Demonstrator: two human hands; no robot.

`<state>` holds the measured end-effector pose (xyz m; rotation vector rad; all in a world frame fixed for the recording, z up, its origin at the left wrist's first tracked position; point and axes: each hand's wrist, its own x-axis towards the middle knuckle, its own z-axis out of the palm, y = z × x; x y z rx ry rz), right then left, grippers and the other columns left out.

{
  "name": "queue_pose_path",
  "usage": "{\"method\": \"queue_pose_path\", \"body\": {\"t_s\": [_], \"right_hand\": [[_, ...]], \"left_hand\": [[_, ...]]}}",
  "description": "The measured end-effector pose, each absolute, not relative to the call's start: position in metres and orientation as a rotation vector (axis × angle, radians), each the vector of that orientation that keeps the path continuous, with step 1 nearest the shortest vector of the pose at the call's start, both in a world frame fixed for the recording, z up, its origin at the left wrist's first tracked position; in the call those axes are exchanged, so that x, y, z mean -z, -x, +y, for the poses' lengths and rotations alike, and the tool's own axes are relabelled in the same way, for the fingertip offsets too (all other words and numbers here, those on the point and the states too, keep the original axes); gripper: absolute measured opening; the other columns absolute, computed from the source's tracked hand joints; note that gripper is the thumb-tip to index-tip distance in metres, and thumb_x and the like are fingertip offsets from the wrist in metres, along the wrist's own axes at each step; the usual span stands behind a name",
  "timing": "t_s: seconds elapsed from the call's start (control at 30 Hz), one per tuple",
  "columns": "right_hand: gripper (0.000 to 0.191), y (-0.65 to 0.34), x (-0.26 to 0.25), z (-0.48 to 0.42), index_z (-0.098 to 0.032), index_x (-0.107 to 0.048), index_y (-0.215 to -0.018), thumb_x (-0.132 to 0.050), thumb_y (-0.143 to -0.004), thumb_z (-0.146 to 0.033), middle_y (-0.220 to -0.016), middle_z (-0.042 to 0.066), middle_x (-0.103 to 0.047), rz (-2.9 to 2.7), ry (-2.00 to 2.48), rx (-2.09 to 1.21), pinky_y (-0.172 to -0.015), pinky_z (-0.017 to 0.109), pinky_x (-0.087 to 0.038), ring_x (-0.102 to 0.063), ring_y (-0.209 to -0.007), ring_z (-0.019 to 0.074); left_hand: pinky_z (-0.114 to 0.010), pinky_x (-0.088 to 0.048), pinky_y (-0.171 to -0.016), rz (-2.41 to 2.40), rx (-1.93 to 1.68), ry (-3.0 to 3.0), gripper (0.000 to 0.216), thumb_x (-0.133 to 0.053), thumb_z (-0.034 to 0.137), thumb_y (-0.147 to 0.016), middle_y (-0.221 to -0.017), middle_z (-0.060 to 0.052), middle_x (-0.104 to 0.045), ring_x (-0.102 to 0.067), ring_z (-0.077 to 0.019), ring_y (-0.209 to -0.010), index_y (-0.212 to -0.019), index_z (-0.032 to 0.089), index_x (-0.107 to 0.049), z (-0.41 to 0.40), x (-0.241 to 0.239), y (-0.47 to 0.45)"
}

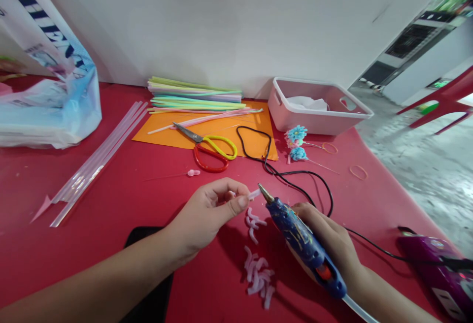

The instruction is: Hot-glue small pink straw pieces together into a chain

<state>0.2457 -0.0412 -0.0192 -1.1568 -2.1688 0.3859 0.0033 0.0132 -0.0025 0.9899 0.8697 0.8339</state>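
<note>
Left grip (212,209): thumb and forefinger pinched together on a short pale-pink strip (254,194).
Right grip (338,239): wrapped round the blue glue gun (301,232); the fingers are mostly hidden. No brand can be read on it.
Strip's tip: at the metal nozzle (266,193), 3 o'clock from the left grip; contact cannot be told.
Cut pieces (254,274): loose on the red worktop (155,200), 6 o'clock.
Scissors (195,137): 11 o'clock, blades parted.
Bag lettering: dark capitals, seemingly "ZHEN", on the plastic bag (86,96), 10 o'clock; smaller print illegible.
Purple box (424,259): 4 o'clock, markings unreadable.
</note>
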Motion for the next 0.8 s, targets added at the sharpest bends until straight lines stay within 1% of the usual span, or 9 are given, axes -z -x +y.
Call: {"method": "queue_pose_path", "body": {"t_s": [0.17,0.3,0.53,0.63,0.8], "right_hand": [[0.022,-0.245,0.0195,-0.0393,-0.025,-0.053,-0.103,-0.06,-0.086,-0.014,-0.082,-0.001,-0.06,-2.18,1.161,-0.383,-0.058,0.024,-0.045,-0.057,-0.066,0.015],[0.023,-0.2468,0.023,-0.0409,-0.025,-0.053,-0.103,-0.061,-0.085,-0.013,-0.083,-0.001,-0.06,-2.15,1.187,-0.374,-0.061,0.023,-0.046,-0.058,-0.067,0.0148],[0.024,-0.2487,0.0258,-0.0409,-0.025,-0.052,-0.103,-0.06,-0.085,-0.012,-0.083,0.0,-0.058,-2.134,1.17,-0.393,-0.062,0.024,-0.046,-0.056,-0.068,0.0149],[0.023,-0.2479,0.0242,-0.0393,-0.024,-0.052,-0.103,-0.059,-0.084,-0.012,-0.084,0.001,-0.059,-2.154,1.136,-0.384,-0.064,0.025,-0.047,-0.058,-0.072,0.0161],[0.022,-0.2484,0.0226,-0.041,-0.024,-0.053,-0.103,-0.061,-0.085,-0.015,-0.083,0.002,-0.059,-2.164,1.145,-0.402,-0.065,0.026,-0.048,-0.058,-0.072,0.0167]], "left_hand": [[-0.026,-0.023,-0.055,0.878,-0.818,-1.008,0.025,-0.077,0.041,-0.081,-0.065,0.007,-0.047,-0.033,-0.0073,-0.056,-0.079,0.019,-0.064,0.0123,0.0014,-0.0028],[-0.026,-0.024,-0.056,0.899,-0.82,-1.024,0.024,-0.076,0.039,-0.082,-0.064,0.007,-0.045,-0.033,-0.0083,-0.057,-0.078,0.019,-0.063,0.0126,0.0009,-0.0039],[-0.026,-0.029,-0.062,0.972,-0.859,-1.117,0.018,-0.071,0.035,-0.086,-0.072,0.005,-0.05,-0.038,-0.0095,-0.063,-0.082,0.019,-0.064,0.012,0.0025,-0.0025],[-0.027,-0.03,-0.064,0.965,-0.851,-1.141,0.019,-0.07,0.035,-0.087,-0.074,0.005,-0.051,-0.04,-0.0102,-0.066,-0.082,0.019,-0.064,0.0119,0.003,-0.0022],[-0.027,-0.031,-0.065,0.985,-0.845,-1.136,0.02,-0.072,0.037,-0.085,-0.075,0.004,-0.052,-0.04,-0.0109,-0.066,-0.082,0.018,-0.065,0.0115,0.0011,-0.0026]]}}
